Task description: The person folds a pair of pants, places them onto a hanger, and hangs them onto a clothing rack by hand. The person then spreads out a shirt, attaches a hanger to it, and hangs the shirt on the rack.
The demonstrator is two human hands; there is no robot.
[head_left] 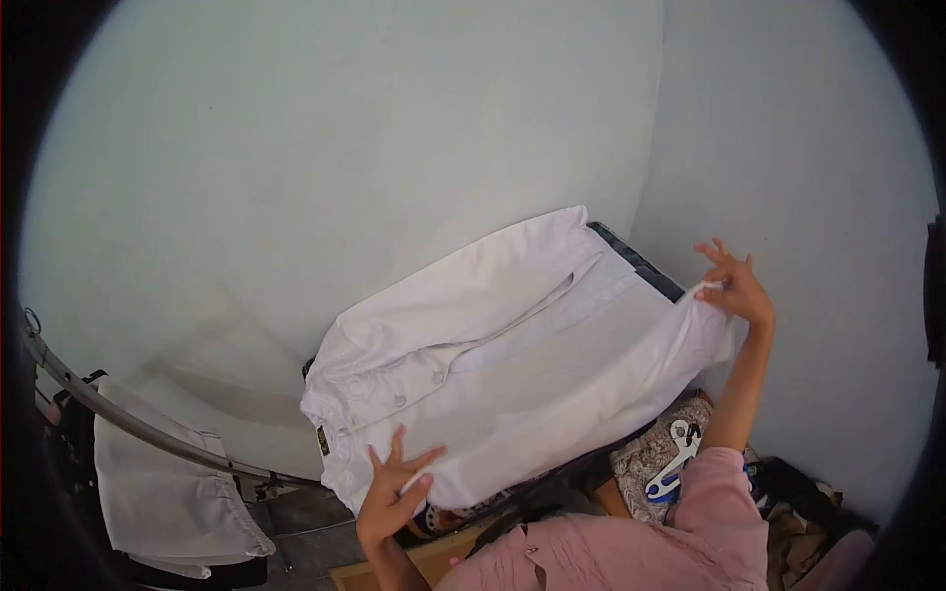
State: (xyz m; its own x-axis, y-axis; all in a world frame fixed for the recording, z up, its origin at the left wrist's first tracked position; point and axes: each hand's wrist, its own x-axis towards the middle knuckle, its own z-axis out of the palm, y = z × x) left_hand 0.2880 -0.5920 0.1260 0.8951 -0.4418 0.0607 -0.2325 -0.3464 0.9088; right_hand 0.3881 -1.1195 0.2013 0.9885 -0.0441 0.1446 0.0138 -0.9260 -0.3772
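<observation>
A white buttoned garment lies spread over a dark-edged surface, its front partly open and a dark label at its left end. My right hand pinches the garment's edge at the right and holds it slightly raised, with the other fingers spread. My left hand is at the garment's lower left edge, with thumb and index finger closed on the cloth and the remaining fingers stretched out.
Another white garment hangs at the lower left, beneath a curved metal rail. A white and blue object lies on patterned cloth. Dark and brown cloths are piled at the lower right. Walls rise behind.
</observation>
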